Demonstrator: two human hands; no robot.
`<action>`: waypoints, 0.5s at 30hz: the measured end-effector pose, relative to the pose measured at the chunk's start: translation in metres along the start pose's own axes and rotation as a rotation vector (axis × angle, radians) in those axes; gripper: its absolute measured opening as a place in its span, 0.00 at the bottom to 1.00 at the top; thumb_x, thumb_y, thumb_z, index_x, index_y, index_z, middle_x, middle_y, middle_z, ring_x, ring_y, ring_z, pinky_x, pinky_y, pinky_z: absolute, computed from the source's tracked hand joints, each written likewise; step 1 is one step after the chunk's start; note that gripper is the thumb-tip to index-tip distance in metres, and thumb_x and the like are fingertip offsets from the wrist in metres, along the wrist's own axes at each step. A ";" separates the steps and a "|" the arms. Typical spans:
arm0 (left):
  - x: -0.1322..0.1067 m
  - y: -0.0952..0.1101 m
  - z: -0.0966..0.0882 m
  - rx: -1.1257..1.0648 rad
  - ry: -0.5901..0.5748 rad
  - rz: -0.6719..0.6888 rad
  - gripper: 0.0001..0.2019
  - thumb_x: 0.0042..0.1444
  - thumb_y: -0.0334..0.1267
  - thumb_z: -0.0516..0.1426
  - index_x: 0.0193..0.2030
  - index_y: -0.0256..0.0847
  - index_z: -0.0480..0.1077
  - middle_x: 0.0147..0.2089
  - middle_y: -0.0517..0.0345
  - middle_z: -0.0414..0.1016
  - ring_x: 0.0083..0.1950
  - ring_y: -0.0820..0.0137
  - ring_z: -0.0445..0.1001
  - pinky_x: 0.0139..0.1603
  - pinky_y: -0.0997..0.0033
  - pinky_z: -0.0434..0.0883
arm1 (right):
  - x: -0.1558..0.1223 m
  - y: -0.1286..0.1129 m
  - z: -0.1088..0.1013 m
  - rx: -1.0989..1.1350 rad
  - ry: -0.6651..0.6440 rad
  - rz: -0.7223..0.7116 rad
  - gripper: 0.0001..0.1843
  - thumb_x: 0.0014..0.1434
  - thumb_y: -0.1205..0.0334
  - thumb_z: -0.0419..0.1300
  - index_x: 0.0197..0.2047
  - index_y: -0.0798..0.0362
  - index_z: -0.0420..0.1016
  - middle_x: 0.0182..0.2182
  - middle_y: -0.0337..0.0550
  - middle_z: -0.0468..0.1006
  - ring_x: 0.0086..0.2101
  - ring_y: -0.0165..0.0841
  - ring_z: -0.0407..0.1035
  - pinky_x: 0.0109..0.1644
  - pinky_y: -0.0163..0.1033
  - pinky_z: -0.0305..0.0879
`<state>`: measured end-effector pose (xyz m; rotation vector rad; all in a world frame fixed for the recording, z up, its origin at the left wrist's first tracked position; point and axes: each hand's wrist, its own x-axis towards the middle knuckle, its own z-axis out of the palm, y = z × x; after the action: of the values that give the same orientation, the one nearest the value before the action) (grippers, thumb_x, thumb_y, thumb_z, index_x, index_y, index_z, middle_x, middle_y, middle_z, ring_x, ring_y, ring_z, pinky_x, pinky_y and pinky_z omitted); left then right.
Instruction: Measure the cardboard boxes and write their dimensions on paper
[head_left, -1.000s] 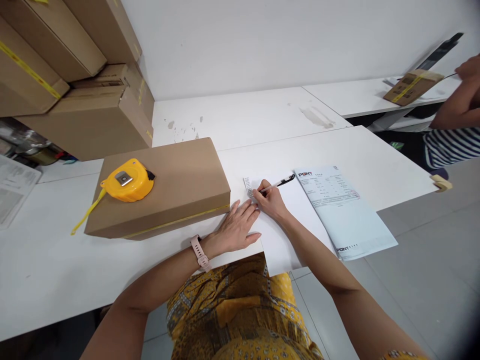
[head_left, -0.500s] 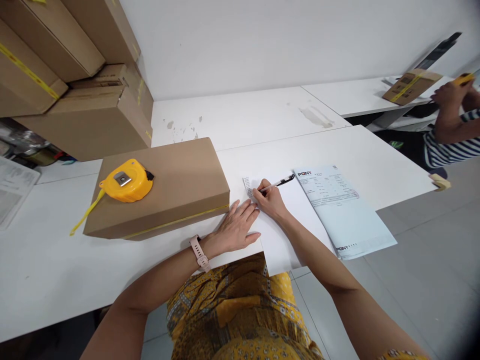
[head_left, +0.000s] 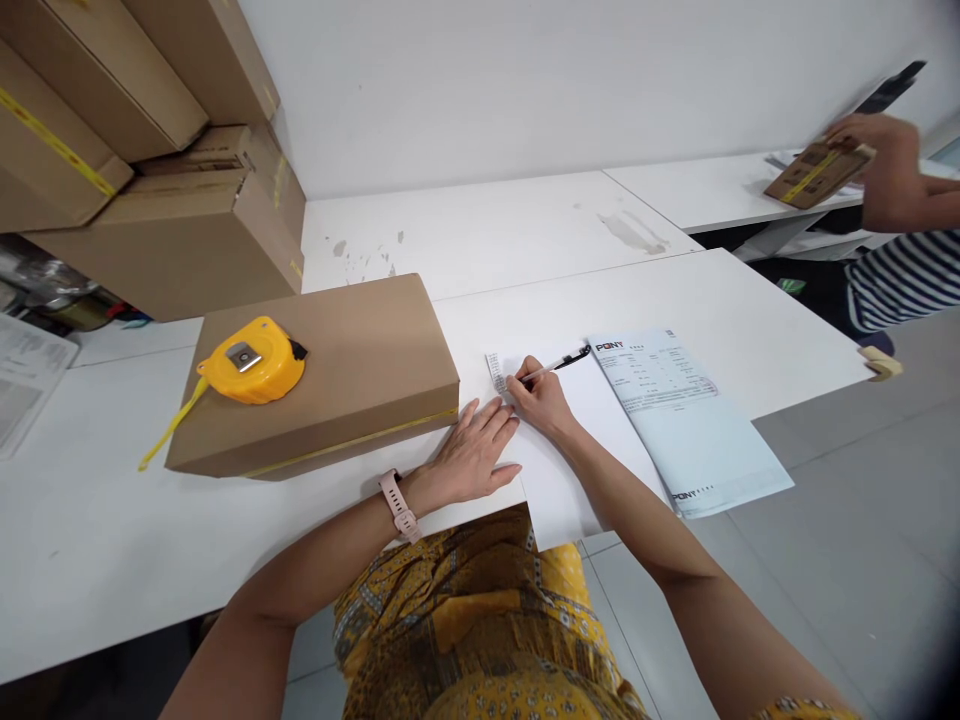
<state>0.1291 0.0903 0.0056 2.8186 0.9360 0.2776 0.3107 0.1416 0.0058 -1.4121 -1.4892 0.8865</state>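
My right hand (head_left: 541, 402) grips a pen (head_left: 556, 364), its tip down at a small strip of paper with rows of marks (head_left: 495, 370). Beneath that hand lies a white sheet of paper (head_left: 559, 490), which hangs a little over the table's front edge. My left hand (head_left: 476, 455) rests flat, fingers spread, its fingertips by the strip and the sheet's left edge. Just left of it sits a closed cardboard box (head_left: 360, 345) with yellow tape along its side. On the box lies a yellow tape measure (head_left: 255, 362), a short end of tape pulled out.
A pale blue printed document (head_left: 682, 430) overhangs the table edge on the right. Cardboard boxes (head_left: 187, 235) are stacked at the back left of the white table (head_left: 517, 235). At far right, another person's hand (head_left: 885, 150) touches a small taped box (head_left: 810, 178).
My hands and the pen have barely moved. At far right, the other person's hand has reached left onto the small box; the yellow item they held no longer shows.
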 end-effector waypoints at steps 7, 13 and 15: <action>0.000 0.000 0.001 -0.007 -0.002 -0.005 0.31 0.67 0.54 0.50 0.69 0.33 0.58 0.71 0.39 0.61 0.75 0.49 0.51 0.75 0.45 0.41 | 0.001 0.001 0.000 -0.026 -0.002 -0.014 0.10 0.56 0.60 0.58 0.28 0.48 0.59 0.18 0.29 0.59 0.21 0.27 0.55 0.26 0.36 0.51; 0.000 0.000 0.000 -0.003 -0.005 -0.004 0.31 0.67 0.53 0.50 0.69 0.32 0.58 0.71 0.39 0.61 0.75 0.49 0.51 0.75 0.45 0.41 | 0.000 0.000 0.000 -0.020 0.022 -0.016 0.11 0.56 0.61 0.58 0.27 0.48 0.58 0.18 0.29 0.58 0.20 0.27 0.54 0.26 0.36 0.50; 0.000 0.000 0.000 0.000 -0.003 -0.005 0.31 0.67 0.53 0.50 0.69 0.32 0.58 0.71 0.39 0.61 0.75 0.49 0.51 0.75 0.45 0.41 | 0.000 0.000 0.000 -0.025 0.015 -0.010 0.11 0.56 0.60 0.58 0.28 0.48 0.58 0.18 0.29 0.58 0.20 0.27 0.54 0.26 0.36 0.50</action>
<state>0.1294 0.0902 0.0060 2.8153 0.9418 0.2730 0.3106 0.1420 0.0058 -1.4247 -1.4997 0.8524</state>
